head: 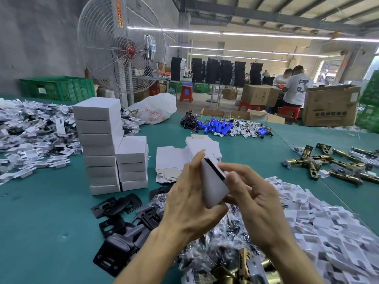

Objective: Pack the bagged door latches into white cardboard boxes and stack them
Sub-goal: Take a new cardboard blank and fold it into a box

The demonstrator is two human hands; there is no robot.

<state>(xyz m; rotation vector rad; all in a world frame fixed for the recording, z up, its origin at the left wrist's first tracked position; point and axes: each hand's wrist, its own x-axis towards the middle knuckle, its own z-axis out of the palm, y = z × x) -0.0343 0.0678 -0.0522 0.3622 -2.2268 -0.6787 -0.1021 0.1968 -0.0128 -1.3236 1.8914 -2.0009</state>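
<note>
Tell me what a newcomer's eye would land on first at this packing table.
First, the white cardboard box held up between the left hand and the right hand at centre, above a heap of bagged latches. Next, the two stacks of closed white boxes left of it on the green table, with the big pedestal fan standing behind them.

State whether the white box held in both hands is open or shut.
Not fully shut: the white cardboard box shows a dark gap along its upper end.

Bright ceiling tube lights (246,34), soft shadows, wide-angle bending at edges, slight blur throughout
</note>
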